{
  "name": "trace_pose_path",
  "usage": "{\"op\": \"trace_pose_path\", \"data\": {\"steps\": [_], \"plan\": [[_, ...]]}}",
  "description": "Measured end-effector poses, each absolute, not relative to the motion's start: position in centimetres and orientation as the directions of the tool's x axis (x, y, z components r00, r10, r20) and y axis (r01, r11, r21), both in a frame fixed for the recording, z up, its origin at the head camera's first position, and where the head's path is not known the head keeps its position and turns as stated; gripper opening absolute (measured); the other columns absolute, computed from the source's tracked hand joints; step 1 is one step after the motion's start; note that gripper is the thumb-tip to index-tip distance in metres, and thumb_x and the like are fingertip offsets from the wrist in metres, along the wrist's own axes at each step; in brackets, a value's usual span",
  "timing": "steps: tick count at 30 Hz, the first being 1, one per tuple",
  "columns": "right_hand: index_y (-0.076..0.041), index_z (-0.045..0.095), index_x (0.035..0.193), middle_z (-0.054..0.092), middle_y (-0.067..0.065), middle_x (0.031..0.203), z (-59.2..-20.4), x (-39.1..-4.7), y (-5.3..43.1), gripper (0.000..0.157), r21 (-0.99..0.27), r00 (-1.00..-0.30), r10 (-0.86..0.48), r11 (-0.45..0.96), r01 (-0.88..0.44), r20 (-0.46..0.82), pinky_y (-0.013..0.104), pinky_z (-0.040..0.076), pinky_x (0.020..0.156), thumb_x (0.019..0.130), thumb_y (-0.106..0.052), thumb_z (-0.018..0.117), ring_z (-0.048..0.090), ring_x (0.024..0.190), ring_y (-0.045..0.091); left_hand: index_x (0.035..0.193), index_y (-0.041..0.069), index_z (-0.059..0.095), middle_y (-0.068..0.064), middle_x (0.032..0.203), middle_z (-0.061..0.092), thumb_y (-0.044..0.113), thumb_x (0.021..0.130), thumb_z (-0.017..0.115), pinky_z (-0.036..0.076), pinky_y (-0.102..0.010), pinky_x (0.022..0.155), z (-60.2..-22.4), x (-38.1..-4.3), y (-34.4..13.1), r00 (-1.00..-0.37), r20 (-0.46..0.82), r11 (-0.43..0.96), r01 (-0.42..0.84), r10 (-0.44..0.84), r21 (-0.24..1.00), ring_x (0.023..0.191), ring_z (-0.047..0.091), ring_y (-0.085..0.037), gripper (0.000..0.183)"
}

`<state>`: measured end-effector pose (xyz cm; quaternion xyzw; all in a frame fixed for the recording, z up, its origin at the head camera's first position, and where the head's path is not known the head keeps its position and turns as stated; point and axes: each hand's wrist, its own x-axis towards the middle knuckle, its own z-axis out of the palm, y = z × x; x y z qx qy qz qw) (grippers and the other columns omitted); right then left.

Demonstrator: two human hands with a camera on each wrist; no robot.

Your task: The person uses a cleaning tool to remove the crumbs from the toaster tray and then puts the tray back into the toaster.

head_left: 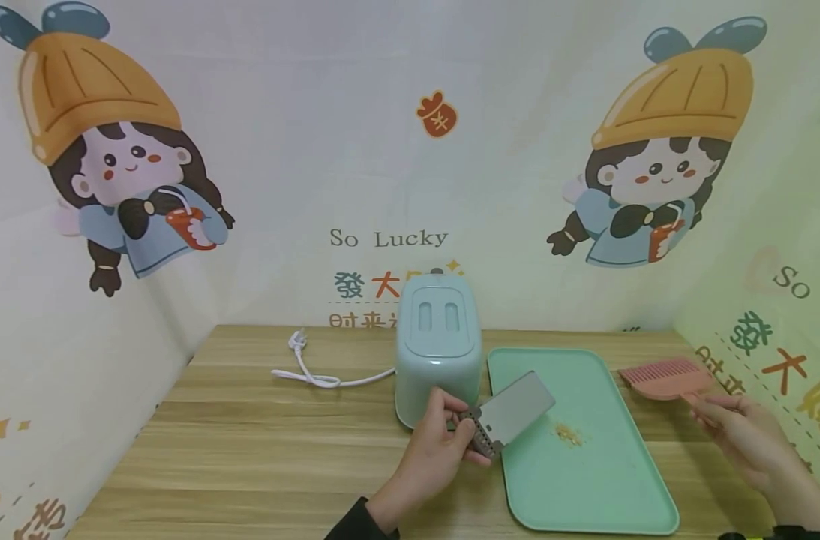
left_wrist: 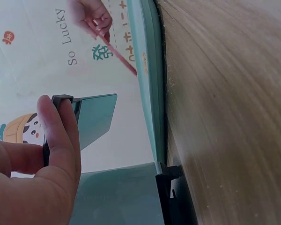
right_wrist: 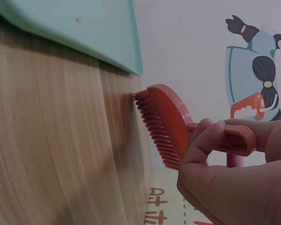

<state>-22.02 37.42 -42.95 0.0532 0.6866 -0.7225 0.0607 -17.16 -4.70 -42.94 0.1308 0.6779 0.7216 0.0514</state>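
My left hand [head_left: 438,435] pinches the dark end of a flat metal crumb tray [head_left: 518,409], which is tilted beside the toaster's front right corner and over the left edge of the green tray [head_left: 626,465]. The pale blue-green toaster [head_left: 439,375] stands upright, two slots on top. A small pile of crumbs [head_left: 568,433] lies on the green tray. To the right of that tray, my right hand [head_left: 747,439] grips the handle of a pink brush [head_left: 669,376]. In the right wrist view the bristles of the brush [right_wrist: 171,126] point toward the table, apart from the green tray.
A white power cord [head_left: 325,381] with a plug [head_left: 298,341] lies on the wooden table [head_left: 261,457], left of the toaster. Printed cloth walls [head_left: 301,150] stand behind the table and at both sides.
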Motion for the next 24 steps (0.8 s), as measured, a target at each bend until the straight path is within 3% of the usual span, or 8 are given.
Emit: {"op": "trace_pose_path", "data": {"steps": [4,8,11,13,18,21,24], "plan": [[0.004,0.057,0.108,0.061,0.0,0.096,-43.7,-22.1,37.5,0.035,-0.924,-0.99,0.043,0.355,0.144,-0.138,0.023,0.053,0.071,0.097,-0.03,0.058,0.058,0.082,0.009,0.114,0.0,0.035,-0.017,0.098,0.039,-0.002,0.099,0.044,0.058,-0.035,0.067,-42.9,-17.1,-4.7,-0.962,0.116,-0.076,0.1,0.247,0.992,0.076,0.066,-0.027,0.017],[0.012,0.05,0.117,0.063,0.015,0.096,-44.0,-22.3,37.5,0.06,-0.713,-0.995,0.069,0.694,0.101,-0.074,0.035,0.053,0.068,0.097,-0.044,0.053,0.059,0.085,0.023,0.114,-0.001,0.035,-0.017,0.097,0.039,-0.002,0.099,0.044,0.058,-0.035,0.067,-42.9,-17.1,-4.7,-0.962,0.115,-0.083,0.097,0.248,0.992,0.076,0.066,-0.027,0.017],[0.011,0.055,0.113,0.063,0.024,0.098,-44.2,-22.5,37.5,0.053,-0.565,-0.999,0.033,0.824,0.039,-0.021,0.047,0.05,0.068,0.097,-0.039,0.055,0.058,0.089,0.039,0.115,-0.001,0.035,-0.017,0.097,0.039,-0.002,0.099,0.044,0.058,-0.035,0.067,-43.0,-17.2,-4.7,-0.961,0.114,-0.088,0.094,0.252,0.992,0.077,0.066,-0.027,0.018],[0.01,0.059,0.106,0.063,0.025,0.096,-44.4,-22.6,37.4,0.041,-0.473,-0.999,-0.019,0.88,-0.037,0.042,0.052,0.049,0.068,0.095,-0.03,0.059,0.058,0.09,0.043,0.114,0.0,0.035,-0.017,0.098,0.04,-0.002,0.099,0.044,0.058,-0.035,0.068,-43.0,-17.2,-4.7,-0.961,0.114,-0.088,0.094,0.253,0.992,0.077,0.066,-0.027,0.017],[0.006,0.063,0.09,0.061,0.01,0.077,-44.8,-22.6,36.8,0.015,-0.314,-0.977,-0.144,0.931,-0.187,0.155,0.044,0.048,0.059,0.086,-0.009,0.064,0.057,0.068,0.027,0.114,0.0,0.035,-0.017,0.097,0.039,-0.001,0.1,0.044,0.058,-0.035,0.068,-43.0,-17.2,-4.7,-0.959,0.119,-0.089,0.099,0.257,0.991,0.076,0.066,-0.028,0.017],[0.002,0.06,0.086,0.053,0.003,0.071,-45.1,-22.3,36.5,0.011,-0.264,-0.97,-0.172,0.94,-0.214,0.174,0.036,0.041,0.053,0.081,-0.006,0.066,0.047,0.061,0.018,0.115,0.0,0.035,-0.016,0.096,0.039,-0.001,0.1,0.044,0.058,-0.035,0.068,-43.0,-17.2,-4.7,-0.958,0.122,-0.089,0.103,0.258,0.991,0.075,0.066,-0.028,0.017],[0.0,0.057,0.084,0.047,0.001,0.068,-45.3,-22.1,36.3,0.014,-0.246,-0.968,-0.179,0.944,-0.22,0.178,0.034,0.037,0.052,0.078,-0.004,0.069,0.043,0.06,0.017,0.114,-0.001,0.035,-0.017,0.096,0.039,-0.002,0.099,0.044,0.058,-0.035,0.068,-43.0,-17.1,-4.7,-0.959,0.123,-0.086,0.104,0.256,0.991,0.076,0.066,-0.027,0.017]]}}
